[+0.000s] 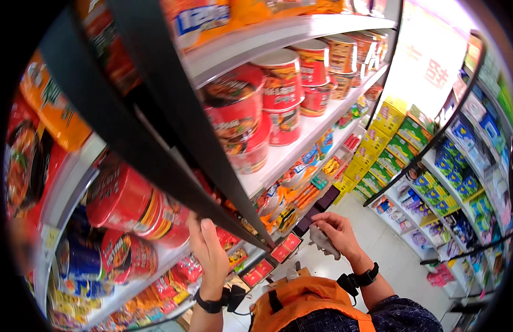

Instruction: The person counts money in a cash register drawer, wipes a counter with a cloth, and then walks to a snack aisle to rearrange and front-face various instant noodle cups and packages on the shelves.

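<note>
My left hand (211, 253) is raised with its fingers extended, beside a stack of red instant-noodle cups (167, 216) on the left shelf. I cannot tell whether the fingertips touch the cups. A grey cloth (323, 242) hangs from my right hand (337, 232), pinched between thumb and fingers, in front of the lower shelves. Two black shelf uprights (190, 124) stand between the left shelf bay and the right one. More red noodle cups (281, 95) are stacked in pairs on the right bay's shelf.
Bagged snacks (298, 178) fill the lower shelf. Red boxes (285, 247) lie by the foot of the uprights. Yellow and green cartons (372, 141) are piled near the bright window. Across the tiled floor (377, 236) stands another stocked shelf (447, 178).
</note>
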